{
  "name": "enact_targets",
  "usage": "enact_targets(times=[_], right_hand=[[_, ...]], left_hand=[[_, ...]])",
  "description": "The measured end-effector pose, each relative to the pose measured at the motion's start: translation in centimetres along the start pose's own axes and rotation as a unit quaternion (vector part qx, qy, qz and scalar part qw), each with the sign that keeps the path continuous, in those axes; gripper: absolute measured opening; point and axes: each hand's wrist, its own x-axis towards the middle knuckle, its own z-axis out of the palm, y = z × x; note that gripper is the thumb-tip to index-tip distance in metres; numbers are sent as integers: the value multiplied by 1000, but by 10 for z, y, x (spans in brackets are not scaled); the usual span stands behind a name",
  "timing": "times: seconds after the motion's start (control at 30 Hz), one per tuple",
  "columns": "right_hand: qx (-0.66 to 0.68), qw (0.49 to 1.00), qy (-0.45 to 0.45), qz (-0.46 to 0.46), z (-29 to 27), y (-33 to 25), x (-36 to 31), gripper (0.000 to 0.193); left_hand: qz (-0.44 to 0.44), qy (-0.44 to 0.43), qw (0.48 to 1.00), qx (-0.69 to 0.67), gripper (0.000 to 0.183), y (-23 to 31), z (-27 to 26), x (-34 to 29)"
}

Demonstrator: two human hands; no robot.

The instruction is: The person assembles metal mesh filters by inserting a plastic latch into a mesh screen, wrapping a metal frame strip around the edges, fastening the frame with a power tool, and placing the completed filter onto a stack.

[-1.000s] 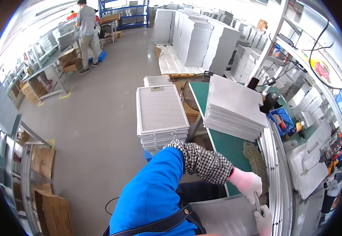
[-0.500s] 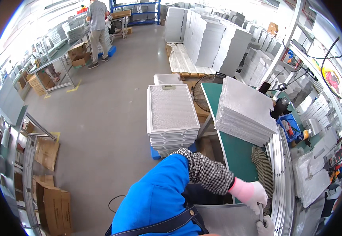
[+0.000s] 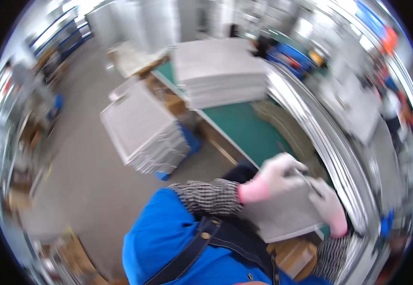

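- The step in hand looks like work on a single flat grey rectangular filter panel (image 3: 282,216), which lies at the near end of the green-topped desk (image 3: 244,126), its near edge hanging over the desk's edge toward the person.
- The left hand (image 3: 277,173), in a white glove with a pink cuff, rests on the panel's far left part; its fingers are curled together around what seems to be a thin dark tool (image 3: 306,178), though blur makes the grip hard to read.
- The right hand (image 3: 327,206), gloved the same way, lies on the panel's right edge with fingers bent over it; I cannot tell whether it pinches the edge or only presses it.
- The thin tool runs between the two hands, so I judge this to be a fitting or trimming pass along the panel's upper right corner.
- A tall stack of white flat panels (image 3: 220,71) stands farther along the desk, well apart from the hands.
- A second stack of white framed mesh panels (image 3: 142,130) sits on the floor to the left, on a blue pallet (image 3: 192,142).
- The next move seems to call for a steady hold on the panel while the tool stays guided along the edge; the overhang could let it tip.
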Motion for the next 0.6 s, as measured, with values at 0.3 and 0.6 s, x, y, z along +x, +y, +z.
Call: enact_targets(times=[0.3, 0.6], right_hand=[[115, 962, -246, -10, -36, 28, 6, 44], [50, 997, -52, -31, 6, 41, 22, 42]], left_hand=[[-41, -153, 987, 39, 39, 49, -30, 2], [-199, -106, 973, -56, 21, 19, -36, 19]])
